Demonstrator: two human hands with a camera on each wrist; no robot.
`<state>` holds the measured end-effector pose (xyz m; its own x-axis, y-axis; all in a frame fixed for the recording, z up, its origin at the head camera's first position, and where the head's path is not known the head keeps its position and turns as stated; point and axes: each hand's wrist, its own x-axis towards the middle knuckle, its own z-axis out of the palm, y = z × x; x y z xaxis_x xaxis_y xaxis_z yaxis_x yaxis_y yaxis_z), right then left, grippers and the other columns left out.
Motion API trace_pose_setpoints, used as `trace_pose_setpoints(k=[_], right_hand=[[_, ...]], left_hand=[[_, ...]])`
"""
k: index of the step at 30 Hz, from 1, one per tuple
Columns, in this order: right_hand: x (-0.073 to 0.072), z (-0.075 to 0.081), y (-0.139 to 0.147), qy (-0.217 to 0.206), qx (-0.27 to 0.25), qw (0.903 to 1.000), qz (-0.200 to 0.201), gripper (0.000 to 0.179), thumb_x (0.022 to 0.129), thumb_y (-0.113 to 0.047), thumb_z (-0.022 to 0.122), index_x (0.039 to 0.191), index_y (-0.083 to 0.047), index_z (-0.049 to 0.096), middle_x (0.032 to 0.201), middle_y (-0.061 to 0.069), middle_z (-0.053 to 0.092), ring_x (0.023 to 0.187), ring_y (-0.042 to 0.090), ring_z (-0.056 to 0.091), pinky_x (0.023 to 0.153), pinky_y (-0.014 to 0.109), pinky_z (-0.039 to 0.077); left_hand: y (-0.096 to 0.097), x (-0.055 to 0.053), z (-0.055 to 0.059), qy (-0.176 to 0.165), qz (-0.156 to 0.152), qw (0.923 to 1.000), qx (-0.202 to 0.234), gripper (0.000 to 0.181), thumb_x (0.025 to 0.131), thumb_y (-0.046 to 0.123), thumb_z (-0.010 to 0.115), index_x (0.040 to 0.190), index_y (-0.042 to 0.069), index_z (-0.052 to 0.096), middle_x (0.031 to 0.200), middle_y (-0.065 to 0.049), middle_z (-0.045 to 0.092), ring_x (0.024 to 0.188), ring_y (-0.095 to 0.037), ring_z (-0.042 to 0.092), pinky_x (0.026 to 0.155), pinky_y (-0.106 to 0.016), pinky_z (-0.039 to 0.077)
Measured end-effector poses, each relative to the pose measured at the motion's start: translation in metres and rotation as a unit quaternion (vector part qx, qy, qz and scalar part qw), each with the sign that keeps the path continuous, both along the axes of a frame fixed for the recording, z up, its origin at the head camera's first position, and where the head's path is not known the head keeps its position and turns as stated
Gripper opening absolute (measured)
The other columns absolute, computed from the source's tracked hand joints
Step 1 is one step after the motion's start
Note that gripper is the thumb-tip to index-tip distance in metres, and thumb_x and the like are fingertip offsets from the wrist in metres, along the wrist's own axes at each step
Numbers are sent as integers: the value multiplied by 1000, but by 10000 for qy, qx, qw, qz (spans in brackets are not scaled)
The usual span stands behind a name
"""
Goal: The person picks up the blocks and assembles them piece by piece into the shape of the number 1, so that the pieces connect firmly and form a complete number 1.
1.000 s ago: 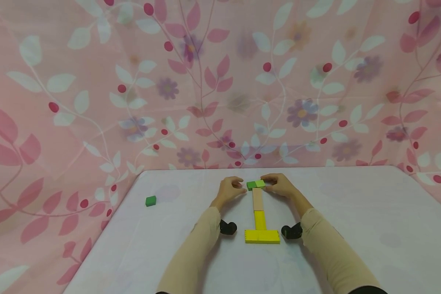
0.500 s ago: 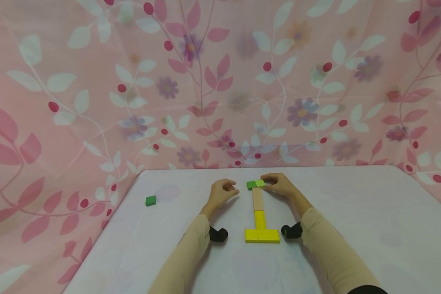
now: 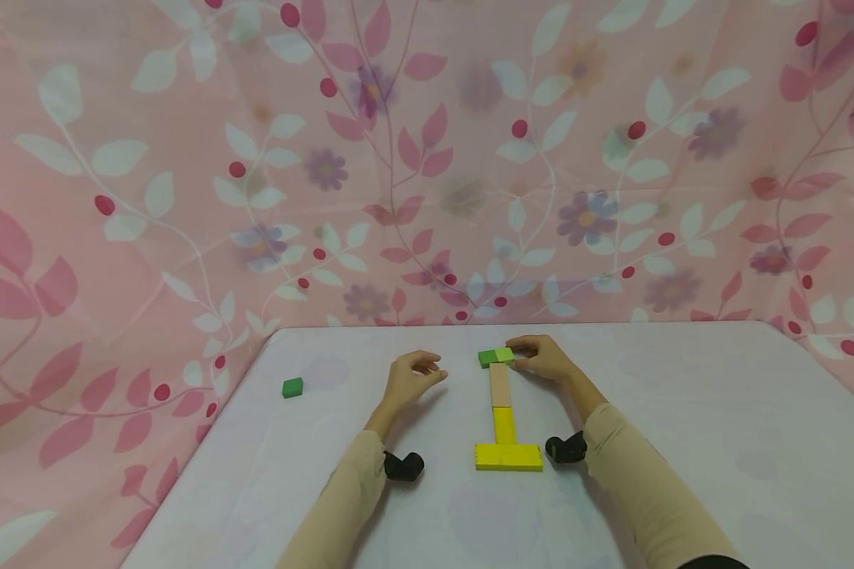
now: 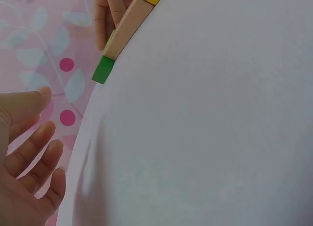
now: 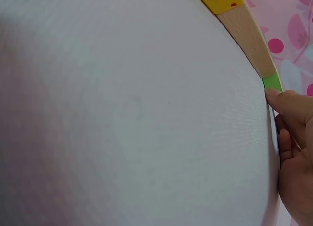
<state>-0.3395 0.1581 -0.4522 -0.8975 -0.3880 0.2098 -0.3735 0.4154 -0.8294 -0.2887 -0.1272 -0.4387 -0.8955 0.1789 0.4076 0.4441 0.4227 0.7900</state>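
My right hand (image 3: 544,359) pinches the light green block (image 3: 504,355) at its right end; the right wrist view shows the thumb against that block (image 5: 272,82). A darker green block (image 3: 487,359) lies beside it on the left. Below these, a plain wooden block (image 3: 499,386), a yellow block (image 3: 504,427) and a wide yellow bar (image 3: 508,457) line up toward me, touching end to end. To the left of the row, my left hand (image 3: 407,383) hovers with relaxed, parted fingers and holds nothing. The left wrist view also shows its spread fingers (image 4: 41,160).
A loose green block (image 3: 292,388) lies near the left edge of the white-covered table (image 3: 719,442). Behind the table hangs a pink floral curtain (image 3: 455,158). A black wrist device sits at each sleeve cuff.
My left hand has drawn away from the dark green block, leftward and slightly toward me. The right hand stays at the light green block, and the blocks have not moved.
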Motion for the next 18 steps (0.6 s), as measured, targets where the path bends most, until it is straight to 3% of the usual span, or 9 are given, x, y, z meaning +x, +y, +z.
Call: trace_pose_setpoints(k=[10, 14, 18], right_hand=[[-1, -1, 0, -44, 17, 9999, -112, 42, 79, 0, 69, 119, 10, 59, 120, 25, 59, 113, 38, 53, 98, 50, 40], [-1, -1, 0, -25, 23, 9999, -105, 42, 79, 0, 69, 118, 10, 59, 120, 25, 59, 111, 38, 53, 97, 50, 41], [-1, -2, 0, -61, 25, 9999, -131, 42, 80, -1, 69, 119, 9, 59, 120, 24, 60, 111, 37, 53, 97, 49, 40]], left_hand=[[-11, 12, 1, -104, 92, 9998, 131, 29, 77, 9, 76, 100, -6, 68, 82, -12, 69, 74, -19, 63, 66, -25, 49], [-13, 19, 3, -65, 150, 9996, 247, 27, 76, 6, 76, 99, -5, 68, 81, -13, 69, 74, -23, 63, 66, -27, 49], [-15, 35, 19, -39, 79, 9996, 280, 24, 76, 0, 74, 97, -7, 68, 81, -20, 67, 75, -32, 63, 66, -32, 50]])
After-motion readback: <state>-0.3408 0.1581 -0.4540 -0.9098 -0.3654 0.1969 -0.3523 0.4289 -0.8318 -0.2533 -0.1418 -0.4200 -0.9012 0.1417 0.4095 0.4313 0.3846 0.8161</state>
